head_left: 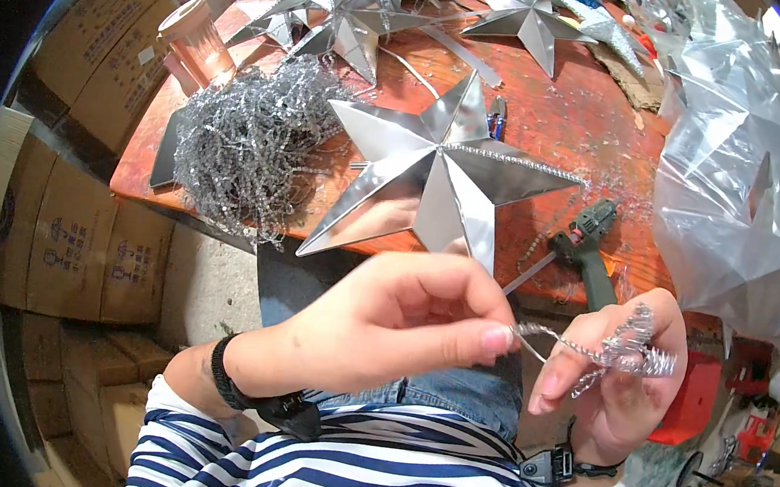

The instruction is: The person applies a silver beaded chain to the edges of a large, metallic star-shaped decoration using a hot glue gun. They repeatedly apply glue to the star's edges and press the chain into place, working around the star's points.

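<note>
My left hand (pixel 401 324) is closed, thumb against fingers, pinching one end of a thin silver wire garland (pixel 557 339). The garland runs across to my right hand (pixel 625 388), where its bunched, coiled loops lie between the curled fingers. Both hands are in front of my body, just off the table's near edge. Beyond them a large mirrored silver star (pixel 456 189) lies on the table, with a row of small beads along its right arm. A dark green glue gun (pixel 587 248) rests right of the star. Left of it sits a tangled heap of silver garland (pixel 254 141).
The worn red table (pixel 581 112) carries several more silver stars (pixel 533 24) at the back, a pinkish cup (pixel 199 37) and pliers (pixel 497 118). A large clear plastic bag (pixel 749 175) bulges over the right side. Cardboard boxes (pixel 71 236) are stacked at left; a red stool (pixel 692 399) stands right.
</note>
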A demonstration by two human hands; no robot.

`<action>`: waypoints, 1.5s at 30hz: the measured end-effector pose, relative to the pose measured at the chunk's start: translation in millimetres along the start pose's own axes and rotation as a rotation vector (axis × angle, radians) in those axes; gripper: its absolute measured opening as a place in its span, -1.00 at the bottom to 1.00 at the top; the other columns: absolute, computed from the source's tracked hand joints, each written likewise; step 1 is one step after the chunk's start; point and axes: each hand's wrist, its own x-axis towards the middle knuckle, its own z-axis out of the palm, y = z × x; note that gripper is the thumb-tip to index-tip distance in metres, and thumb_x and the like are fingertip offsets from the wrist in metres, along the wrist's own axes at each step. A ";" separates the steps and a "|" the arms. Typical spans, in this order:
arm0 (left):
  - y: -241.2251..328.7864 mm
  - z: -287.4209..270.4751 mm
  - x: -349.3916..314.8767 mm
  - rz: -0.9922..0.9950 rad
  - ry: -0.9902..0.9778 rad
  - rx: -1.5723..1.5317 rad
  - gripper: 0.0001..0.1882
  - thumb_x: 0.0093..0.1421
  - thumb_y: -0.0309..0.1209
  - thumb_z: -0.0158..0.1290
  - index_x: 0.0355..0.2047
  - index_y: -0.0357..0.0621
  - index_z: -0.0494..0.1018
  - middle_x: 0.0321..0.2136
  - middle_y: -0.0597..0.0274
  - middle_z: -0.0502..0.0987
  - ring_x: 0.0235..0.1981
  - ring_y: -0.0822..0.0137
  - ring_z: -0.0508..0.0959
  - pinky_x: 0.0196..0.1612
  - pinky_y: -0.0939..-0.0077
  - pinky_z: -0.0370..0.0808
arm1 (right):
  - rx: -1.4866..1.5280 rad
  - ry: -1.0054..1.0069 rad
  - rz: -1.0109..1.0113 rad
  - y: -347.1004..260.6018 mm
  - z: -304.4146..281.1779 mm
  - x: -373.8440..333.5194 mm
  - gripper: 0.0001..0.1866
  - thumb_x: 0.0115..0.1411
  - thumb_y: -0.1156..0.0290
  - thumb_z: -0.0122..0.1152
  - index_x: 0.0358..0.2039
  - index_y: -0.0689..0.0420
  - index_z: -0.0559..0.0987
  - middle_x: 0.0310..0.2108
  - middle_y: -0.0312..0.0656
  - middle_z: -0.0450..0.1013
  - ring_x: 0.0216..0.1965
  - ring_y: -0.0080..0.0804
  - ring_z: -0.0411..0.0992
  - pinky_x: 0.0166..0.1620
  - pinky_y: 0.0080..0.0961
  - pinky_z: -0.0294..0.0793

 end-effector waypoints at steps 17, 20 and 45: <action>9.7 -11.9 8.9 0.200 0.082 -0.019 -0.90 0.23 -0.50 0.03 -0.38 -0.30 0.42 -0.42 0.24 0.45 -0.52 0.57 0.41 -0.49 0.74 0.34 | -0.481 0.041 -0.311 -3.5 -49.3 -8.6 -0.68 0.11 0.21 0.28 -0.56 0.20 0.47 -0.44 -0.10 0.41 -0.47 -0.43 0.37 -0.42 -0.53 0.37; 9.6 -11.9 8.3 0.208 0.055 0.008 -0.88 0.26 -0.47 -0.01 -0.40 -0.27 0.40 -0.43 0.25 0.44 -0.52 0.56 0.40 -0.47 0.73 0.32 | -0.457 0.146 -0.397 0.4 -42.6 -4.1 -0.64 0.13 0.17 0.25 -0.57 0.21 0.46 -0.29 0.01 0.39 -0.38 -0.35 0.43 -0.22 -0.38 0.52; 13.9 -7.8 3.8 0.424 0.250 0.531 -0.93 0.17 -0.57 0.06 -0.46 -0.30 0.42 -0.48 0.21 0.45 -0.55 0.47 0.41 -0.47 0.67 0.33 | -0.848 -0.059 -0.004 -20.7 -55.6 -15.1 -0.82 -0.01 0.33 0.36 -0.47 0.17 0.62 -0.58 -0.27 0.45 -0.56 -0.50 0.34 -0.47 -0.62 0.24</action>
